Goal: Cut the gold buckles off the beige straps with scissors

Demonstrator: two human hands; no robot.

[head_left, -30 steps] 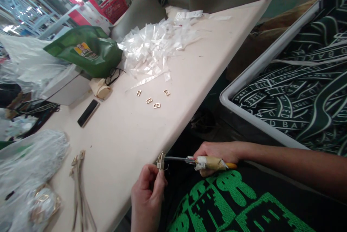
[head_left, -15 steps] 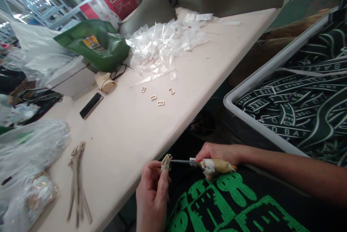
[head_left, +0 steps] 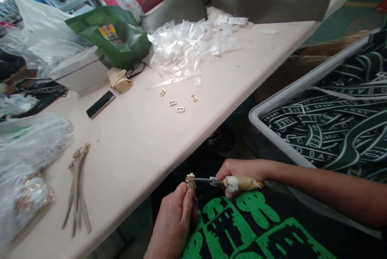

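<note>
Pinched in my left hand is a narrow beige strap with a small gold buckle at its end. My right hand is closed around a long tool with a tape-wrapped handle and a thin metal shaft. The shaft's tip meets the strap beside the buckle; I cannot tell exactly where it touches. Both hands are just off the table's front edge, above my lap. Several loose gold buckles lie on the table, and a bundle of beige buckled straps rests to the left.
The pale table bears a phone, a white box, a green bag and a heap of clear plastic pieces. Bagged buckles lie at the left edge. To the right stands a grey-rimmed bin of lettered dark green straps.
My left hand has turned and shifted slightly right, bringing the buckle end more upright against the tool. The right hand stays nearly still. The view has tilted a little.
</note>
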